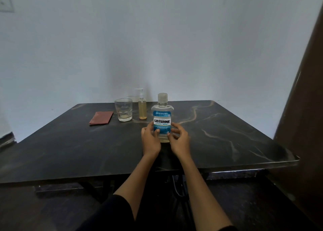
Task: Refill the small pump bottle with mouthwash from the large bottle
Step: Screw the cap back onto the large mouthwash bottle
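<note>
The large mouthwash bottle (162,115) stands upright on the dark marbled table (218,134), its clear cap on and its blue label facing me. My left hand (150,140) wraps its lower left side, thumb on the label. My right hand (179,140) meets its lower right side with thumb and index finger, the other fingers spread loosely. The small pump bottle (142,109), slim and clear with yellowish liquid and a white pump head, stands just behind and to the left, untouched.
An empty faceted glass (123,112) stands left of the pump bottle. A folded red cloth (101,117) lies further left. A pale wall rises behind the table's far edge, and a dark brown panel (304,108) stands at the right.
</note>
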